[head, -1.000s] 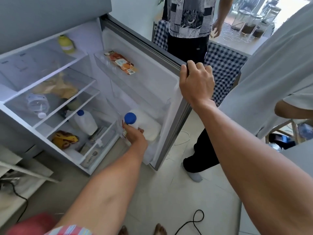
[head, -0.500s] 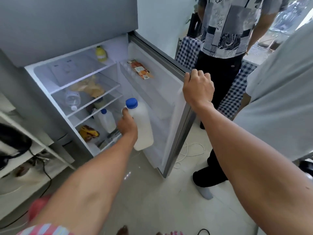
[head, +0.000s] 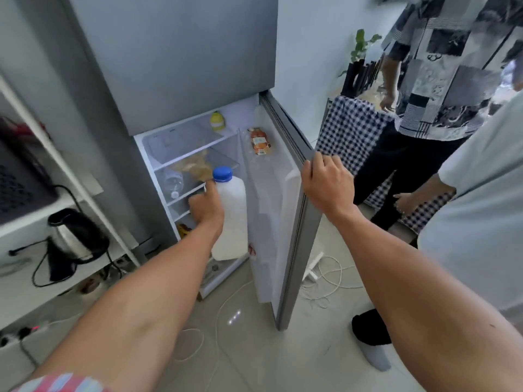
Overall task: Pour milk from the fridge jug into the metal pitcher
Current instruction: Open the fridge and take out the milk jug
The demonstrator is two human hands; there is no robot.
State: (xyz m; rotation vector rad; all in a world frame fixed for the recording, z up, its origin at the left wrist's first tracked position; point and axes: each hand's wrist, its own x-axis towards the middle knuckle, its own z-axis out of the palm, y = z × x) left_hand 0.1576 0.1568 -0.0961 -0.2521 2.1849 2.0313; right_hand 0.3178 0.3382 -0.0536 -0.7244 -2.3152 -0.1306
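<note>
Grey fridge (head: 184, 60) open: left hand (head: 205, 206) grips upright white plastic blue-capped milk jug (head: 233, 216) at its handle side; right hand (head: 328, 181) clasps door edge (head: 308, 222).

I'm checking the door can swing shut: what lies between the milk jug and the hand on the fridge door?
In the head view, only the door's white inner liner lies between milk jug and right hand.
</note>
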